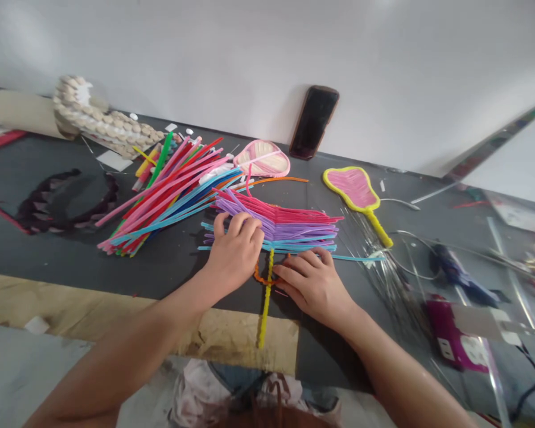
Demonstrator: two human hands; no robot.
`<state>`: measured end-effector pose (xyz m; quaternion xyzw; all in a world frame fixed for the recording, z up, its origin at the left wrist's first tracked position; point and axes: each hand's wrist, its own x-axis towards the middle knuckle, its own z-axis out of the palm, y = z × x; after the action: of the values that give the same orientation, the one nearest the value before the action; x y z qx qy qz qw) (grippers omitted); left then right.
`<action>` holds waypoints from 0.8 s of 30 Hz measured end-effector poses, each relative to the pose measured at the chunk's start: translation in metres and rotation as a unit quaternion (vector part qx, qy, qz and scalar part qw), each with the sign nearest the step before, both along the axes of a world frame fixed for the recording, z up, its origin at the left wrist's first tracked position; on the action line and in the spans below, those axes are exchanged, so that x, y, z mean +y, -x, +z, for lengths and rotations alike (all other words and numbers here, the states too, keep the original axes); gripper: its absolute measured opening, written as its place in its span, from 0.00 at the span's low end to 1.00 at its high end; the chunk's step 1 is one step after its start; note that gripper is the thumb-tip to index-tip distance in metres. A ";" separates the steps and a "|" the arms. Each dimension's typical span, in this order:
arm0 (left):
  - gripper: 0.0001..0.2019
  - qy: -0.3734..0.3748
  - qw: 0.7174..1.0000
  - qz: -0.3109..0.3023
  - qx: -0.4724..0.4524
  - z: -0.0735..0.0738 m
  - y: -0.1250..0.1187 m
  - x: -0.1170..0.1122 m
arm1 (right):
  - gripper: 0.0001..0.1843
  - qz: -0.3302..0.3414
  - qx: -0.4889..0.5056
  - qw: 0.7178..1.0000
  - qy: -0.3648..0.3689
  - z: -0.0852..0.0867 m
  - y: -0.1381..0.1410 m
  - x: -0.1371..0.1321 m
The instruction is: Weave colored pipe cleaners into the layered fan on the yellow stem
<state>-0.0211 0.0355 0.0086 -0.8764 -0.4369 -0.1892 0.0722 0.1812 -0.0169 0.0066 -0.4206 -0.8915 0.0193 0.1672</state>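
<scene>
Rows of red, purple and light blue pipe cleaners (301,230) lie side by side, bent into a shallow V at the middle. A yellow pipe cleaner stem (264,315) runs down from their centre toward me. An orange pipe cleaner (261,279) curves across that stem. My left hand (236,249) is closed over the left part of the purple and blue rows, fingers curled. At the lower right edge, my right hand (314,282) has bent fingers on the light blue pipe cleaners, its thumb near the orange one. Its fingertips are partly hidden.
Loose pipe cleaners (160,202) are heaped at left, beside a dark headband-like ring (40,205). A phone (314,122) leans on the wall. A yellow-rimmed pink paddle shape (352,187) lies at right, near thin wires (396,291) and a magenta device (448,333).
</scene>
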 end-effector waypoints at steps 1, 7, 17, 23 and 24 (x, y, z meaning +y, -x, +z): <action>0.10 0.004 1.000 0.001 -0.003 0.001 0.002 0.000 | 0.11 0.003 -0.005 1.000 -0.002 0.000 0.000 0.000; 0.11 -0.018 0.999 0.040 -0.005 0.012 0.022 0.007 | 0.12 0.018 -0.012 1.000 0.002 0.001 -0.002 0.001; 0.07 -0.007 0.995 0.100 -0.029 0.030 0.057 0.020 | 0.10 0.038 0.044 0.997 0.041 0.003 -0.016 0.007; 0.09 0.074 0.995 0.024 -0.062 0.038 0.055 0.018 | 0.09 -0.120 0.169 0.978 -0.034 0.004 -0.044 0.019; 0.09 0.089 0.993 0.020 -0.080 0.039 0.055 0.017 | 0.09 -0.164 0.190 0.967 -0.051 0.007 -0.051 0.021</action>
<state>-0.0756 0.0529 0.0477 -0.8524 -0.4740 -0.2174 -0.0377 0.2321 0.0038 0.0132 -0.5406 -0.7619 0.0260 0.3558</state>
